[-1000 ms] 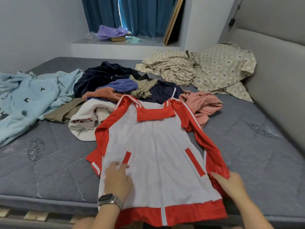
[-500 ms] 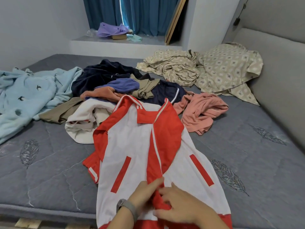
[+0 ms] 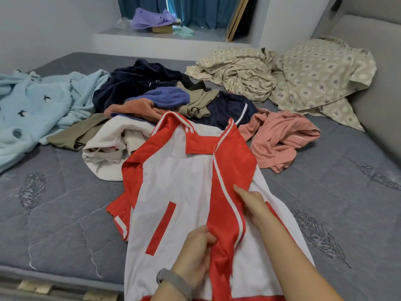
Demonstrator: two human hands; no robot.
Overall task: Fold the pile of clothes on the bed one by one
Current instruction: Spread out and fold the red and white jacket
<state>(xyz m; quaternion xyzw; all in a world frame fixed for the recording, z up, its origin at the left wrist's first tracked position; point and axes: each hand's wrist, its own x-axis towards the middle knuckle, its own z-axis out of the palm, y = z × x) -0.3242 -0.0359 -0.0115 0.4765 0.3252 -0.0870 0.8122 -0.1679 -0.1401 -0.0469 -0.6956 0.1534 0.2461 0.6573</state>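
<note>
Sliding up the folded red sleeve (image 3: 230, 192), her right hand (image 3: 252, 202) now lies flat; her left hand (image 3: 195, 248) pinches its cuff. White-and-red jacket (image 3: 173, 192) spread on mattress (image 3: 54, 224) before the clothes pile (image 3: 152, 101).

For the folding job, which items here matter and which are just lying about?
Job: red-and-white jacket, left hand gripping its folded-in red sleeve, right hand flat on it, unfolded clothes pile.
Lying about: light blue blanket, patterned beige bedding, purple cloth on the sill.
</note>
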